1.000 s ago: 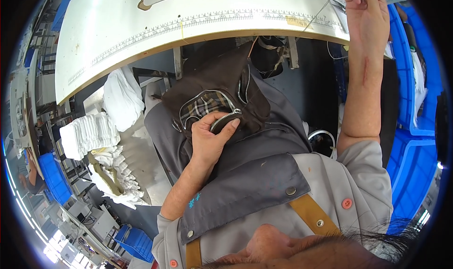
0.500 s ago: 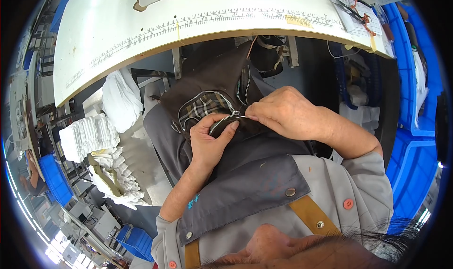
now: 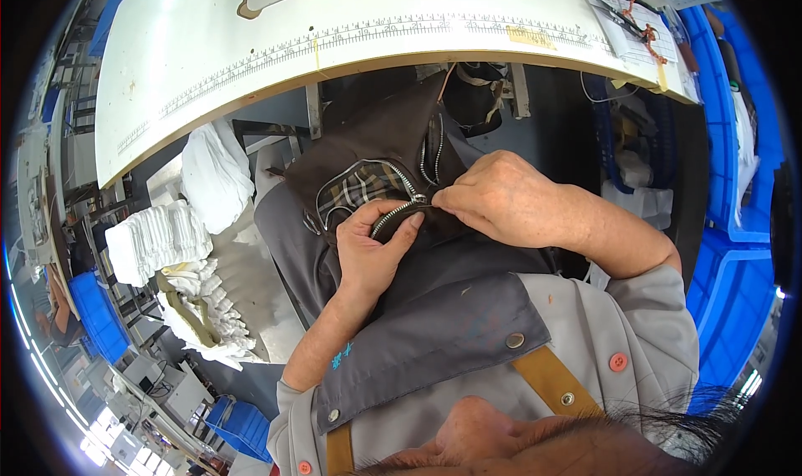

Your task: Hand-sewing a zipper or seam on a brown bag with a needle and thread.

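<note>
A dark brown cloth bag (image 3: 359,125) lies across my lap, with an open zipped pocket (image 3: 359,183) showing plaid lining and a second zip (image 3: 430,150) beside it. My left hand (image 3: 376,242) pinches the pocket's lower zipper edge (image 3: 391,215) between thumb and fingers. My right hand (image 3: 493,196) is closed at that zipper's right end, beside the metal pull (image 3: 417,198); its fingertips touch the fabric there, and the small thing between them is hard to make out.
A white ruled table (image 3: 334,8) spans ahead, with scissors and papers (image 3: 631,33) at its right. Stacked white fabric (image 3: 154,242) is at left. Blue crates (image 3: 723,300) line the right side, more (image 3: 96,313) stand left. A co-worker's arm (image 3: 58,300) shows far left.
My right hand came down from the table's upper right corner to the zipper, holding a thin, needle-like thing half a second ago, and has shifted slightly since. My left hand stayed put.
</note>
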### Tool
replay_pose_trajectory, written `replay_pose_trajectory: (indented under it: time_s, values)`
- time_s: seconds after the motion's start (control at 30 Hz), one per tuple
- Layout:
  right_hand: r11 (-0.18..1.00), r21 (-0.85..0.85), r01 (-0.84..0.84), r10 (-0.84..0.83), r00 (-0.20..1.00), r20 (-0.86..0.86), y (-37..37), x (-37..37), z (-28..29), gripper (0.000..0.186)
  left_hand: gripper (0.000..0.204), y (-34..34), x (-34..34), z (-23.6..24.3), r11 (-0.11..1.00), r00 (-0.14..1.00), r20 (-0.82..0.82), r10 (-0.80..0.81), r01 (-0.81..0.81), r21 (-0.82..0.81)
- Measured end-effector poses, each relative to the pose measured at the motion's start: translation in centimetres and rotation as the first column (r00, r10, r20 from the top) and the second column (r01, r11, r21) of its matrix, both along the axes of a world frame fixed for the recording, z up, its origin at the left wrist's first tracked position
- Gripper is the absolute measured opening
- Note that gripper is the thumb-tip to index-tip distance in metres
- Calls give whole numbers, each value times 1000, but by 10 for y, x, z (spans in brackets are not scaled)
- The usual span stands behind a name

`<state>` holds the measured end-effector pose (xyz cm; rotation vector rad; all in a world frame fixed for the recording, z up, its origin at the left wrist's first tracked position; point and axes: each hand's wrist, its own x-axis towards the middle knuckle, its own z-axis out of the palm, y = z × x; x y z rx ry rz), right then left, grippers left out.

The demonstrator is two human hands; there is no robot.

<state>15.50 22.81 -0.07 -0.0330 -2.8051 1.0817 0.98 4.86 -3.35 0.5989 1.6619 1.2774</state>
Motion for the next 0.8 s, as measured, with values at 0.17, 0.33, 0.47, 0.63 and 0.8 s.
replay_pose_trajectory:
  time_s: [0.17, 0.33, 0.47, 0.63, 0.8]
  values:
    - [1000, 10, -19, 19, 1000, 12, 2, 0, 4, 6, 14, 1, 1, 2, 1000, 1000, -10, 6, -6, -9]
    - [999, -1, -42, 42, 996, 77, 3, 1, 5, 23, 14, 1, 1, 1, 1000, 1000, -9, 8, -8, -5]
    - [998, 19, -53, 52, 997, 54, 4, 0, 6, 13, 14, 1, 1, 2, 1000, 999, -38, 1, -1, 1]
    - [996, 56, -69, 64, 995, 82, 5, -3, 12, 6, 14, 2, 1, 5, 1000, 987, -161, -20, 22, 14]
    - [994, 43, -97, 93, 992, 85, 8, -6, 10, 7, 15, 5, 0, 8, 997, 955, -295, -41, 57, 45]
